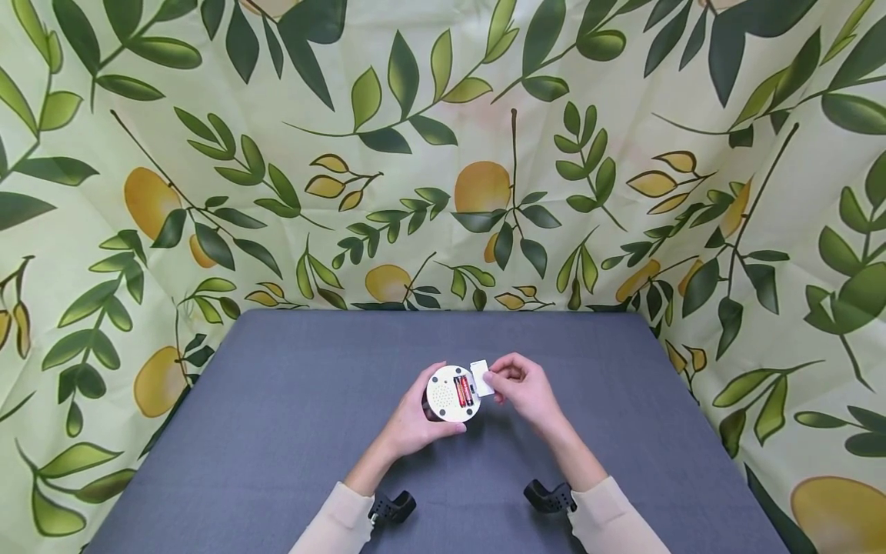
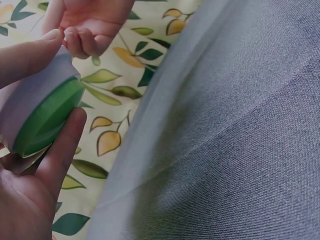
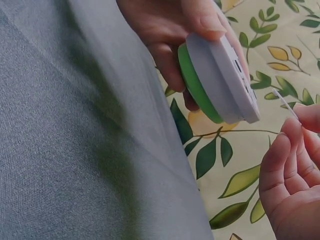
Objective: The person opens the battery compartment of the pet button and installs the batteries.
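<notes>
My left hand (image 1: pixel 411 422) holds a round white battery-powered device (image 1: pixel 441 398) by its rim, thumb on one side and fingers on the other. Its underside faces up, with dark round feet, a patch of small holes and an uncovered compartment of red batteries (image 1: pixel 463 391). In the right wrist view, a green section (image 3: pixel 196 85) runs round the device's far side. Between thumb and fingertips, my right hand (image 1: pixel 529 391) pinches a thin white battery cover (image 1: pixel 479 369) just right of the compartment. The right wrist view shows the cover edge-on and apart from the device.
Both hands are above a table with a dark grey-blue cloth (image 1: pixel 311 400). A leaf-and-fruit patterned curtain (image 1: pixel 415 169) hangs behind and at both sides. Black wrist-worn straps (image 1: pixel 393 508) sit at the cream sleeves (image 1: pixel 339 519).
</notes>
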### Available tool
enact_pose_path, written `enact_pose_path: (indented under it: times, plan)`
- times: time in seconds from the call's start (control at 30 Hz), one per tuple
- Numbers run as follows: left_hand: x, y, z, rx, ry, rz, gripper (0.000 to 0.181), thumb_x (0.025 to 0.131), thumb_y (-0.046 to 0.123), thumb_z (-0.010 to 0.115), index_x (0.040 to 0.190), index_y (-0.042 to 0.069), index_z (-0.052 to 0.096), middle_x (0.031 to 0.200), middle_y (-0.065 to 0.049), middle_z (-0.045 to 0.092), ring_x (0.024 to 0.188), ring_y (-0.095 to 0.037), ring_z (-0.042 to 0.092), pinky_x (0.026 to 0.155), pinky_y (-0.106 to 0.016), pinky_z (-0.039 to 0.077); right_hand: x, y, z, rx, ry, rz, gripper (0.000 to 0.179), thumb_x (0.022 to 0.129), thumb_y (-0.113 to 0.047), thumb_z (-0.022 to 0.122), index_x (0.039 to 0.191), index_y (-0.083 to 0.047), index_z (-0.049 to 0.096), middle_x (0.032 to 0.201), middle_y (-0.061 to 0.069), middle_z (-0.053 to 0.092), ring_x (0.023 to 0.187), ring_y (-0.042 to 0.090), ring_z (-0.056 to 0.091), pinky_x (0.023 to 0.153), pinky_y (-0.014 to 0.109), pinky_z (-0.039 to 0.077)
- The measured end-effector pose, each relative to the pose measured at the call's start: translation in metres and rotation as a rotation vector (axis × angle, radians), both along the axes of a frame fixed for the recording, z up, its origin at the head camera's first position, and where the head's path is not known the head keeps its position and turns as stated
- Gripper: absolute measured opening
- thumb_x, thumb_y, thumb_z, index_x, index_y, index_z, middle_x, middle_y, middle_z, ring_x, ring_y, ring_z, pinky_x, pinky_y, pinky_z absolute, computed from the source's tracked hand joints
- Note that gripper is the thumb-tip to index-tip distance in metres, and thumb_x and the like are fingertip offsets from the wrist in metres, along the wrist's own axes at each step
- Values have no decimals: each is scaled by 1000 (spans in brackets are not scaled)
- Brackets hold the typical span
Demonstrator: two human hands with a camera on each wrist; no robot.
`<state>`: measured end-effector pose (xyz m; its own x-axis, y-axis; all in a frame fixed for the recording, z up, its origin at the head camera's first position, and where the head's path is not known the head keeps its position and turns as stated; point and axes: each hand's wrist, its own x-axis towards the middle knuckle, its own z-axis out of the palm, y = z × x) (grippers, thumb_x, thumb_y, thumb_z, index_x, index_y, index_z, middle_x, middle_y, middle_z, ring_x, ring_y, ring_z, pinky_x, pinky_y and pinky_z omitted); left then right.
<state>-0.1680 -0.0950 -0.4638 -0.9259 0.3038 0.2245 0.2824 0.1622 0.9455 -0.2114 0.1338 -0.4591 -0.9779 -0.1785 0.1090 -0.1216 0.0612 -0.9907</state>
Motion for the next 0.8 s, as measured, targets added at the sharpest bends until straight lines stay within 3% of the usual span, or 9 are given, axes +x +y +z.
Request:
enact_pose_path:
  times: [0.47,0.8]
  plan:
    - [1,1,2,-25,6,2,98,73,4,90,153,-1,35,135,-16,54,111,-16,55,90,-24,48,9,-14,-2,64,2,29,21,89,-8,78,97,6,64,72,6,60,58,14,55,55,25,48]
    - [1,2,2,-48,11,18,97,73,5,91,152,-1,36,137,-16,53,113,-17,53,92,-24,46,10,-21,-5,141,17,0,16,89,-6,77,97,3,66,73,5,60,56,13,53,52,23,44]
